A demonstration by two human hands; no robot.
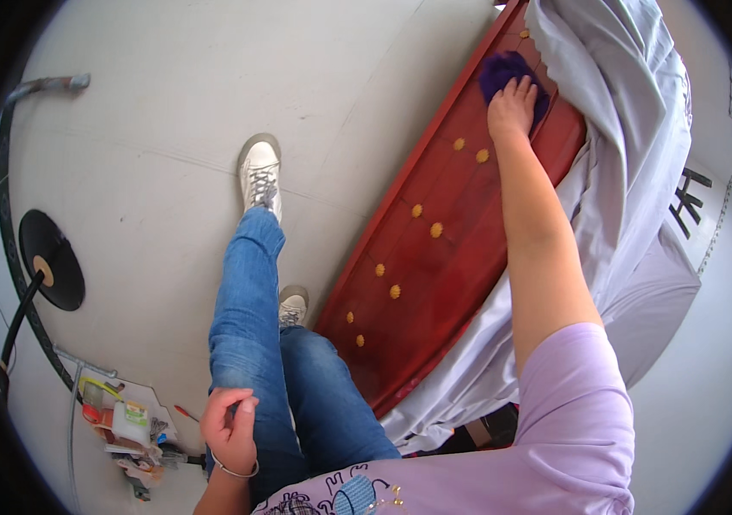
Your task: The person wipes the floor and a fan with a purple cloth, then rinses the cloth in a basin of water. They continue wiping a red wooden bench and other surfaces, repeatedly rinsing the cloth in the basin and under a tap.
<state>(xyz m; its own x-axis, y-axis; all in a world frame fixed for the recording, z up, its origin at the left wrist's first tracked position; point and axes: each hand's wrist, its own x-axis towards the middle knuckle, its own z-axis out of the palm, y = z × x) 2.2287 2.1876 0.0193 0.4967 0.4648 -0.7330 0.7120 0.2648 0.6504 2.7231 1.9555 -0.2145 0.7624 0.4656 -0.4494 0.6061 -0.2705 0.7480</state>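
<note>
My right hand (513,106) presses a crumpled dark purple cloth (501,72) against the front of a red wooden cabinet (404,283). The arm is stretched far out, and part of the cloth is hidden under the hand. Pairs of round gold-coloured knobs (436,230) run along the cabinet front, with thin seams between the panels. A silver-grey drape (623,122) covers the cabinet's top and hangs in folds along its edge. Over my left thigh, my left hand (231,425) hangs with loosely curled fingers, the thumb apart, and nothing visible in it.
My shoe (260,167) stands on the pale floor (166,84) beside the cabinet. To the left are a black round base (52,260) on a pole and a metal pipe (50,85). A white plastic jug (131,421) sits among clutter at lower left.
</note>
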